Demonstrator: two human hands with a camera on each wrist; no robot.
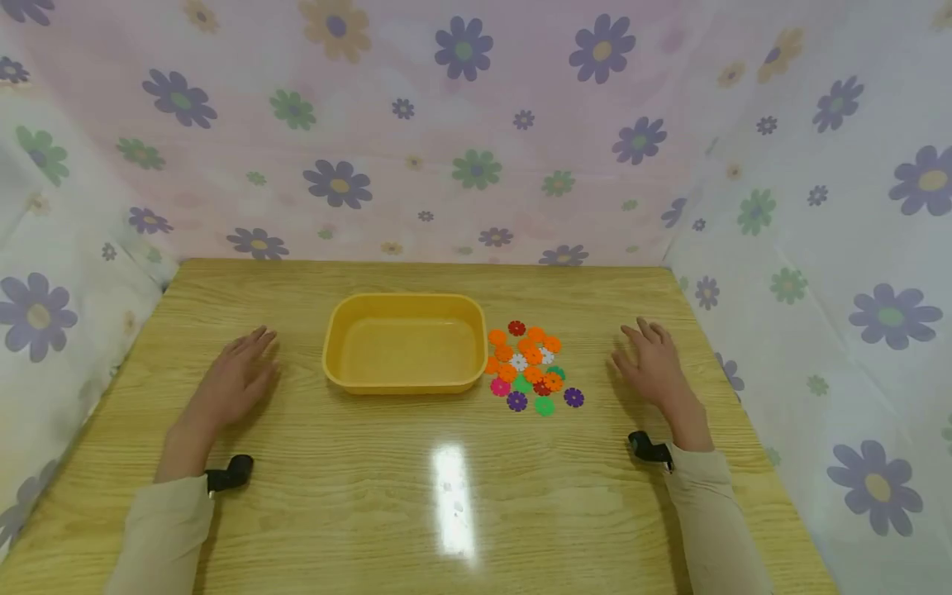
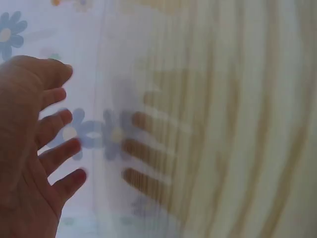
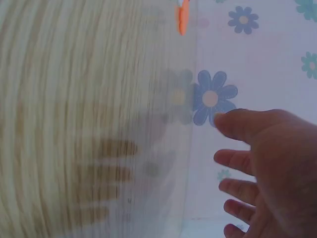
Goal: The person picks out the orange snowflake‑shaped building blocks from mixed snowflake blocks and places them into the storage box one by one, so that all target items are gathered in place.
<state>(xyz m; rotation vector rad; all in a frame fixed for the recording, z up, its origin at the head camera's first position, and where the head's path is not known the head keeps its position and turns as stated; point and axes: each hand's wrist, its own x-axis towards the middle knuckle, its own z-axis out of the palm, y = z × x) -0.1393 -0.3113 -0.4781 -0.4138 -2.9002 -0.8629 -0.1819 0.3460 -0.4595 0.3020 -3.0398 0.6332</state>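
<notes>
My left hand (image 1: 232,382) is over the left part of the wooden table, its fingers relaxed and spread, holding nothing. On the other side my right hand (image 1: 653,368) is likewise loose, with nothing in its fingers. Between them stands a yellow plastic basin (image 1: 405,387), bare inside. Right beside the basin lies a loose cluster of flower-shaped plastic discs (image 1: 533,355) in orange, white, red, pink, green and purple, some overlapping. The right hand is nearest to these discs. In the wrist views the left hand (image 2: 37,144) and right hand (image 3: 267,173) show separated fingers above their shadows.
The wood-grain table (image 1: 357,496) carries a bright light reflection near its front. A flower-printed curtain (image 1: 402,149) hangs behind and along both sides. Each wrist wears a small black camera, the left camera (image 1: 232,472) and the right camera (image 1: 649,449).
</notes>
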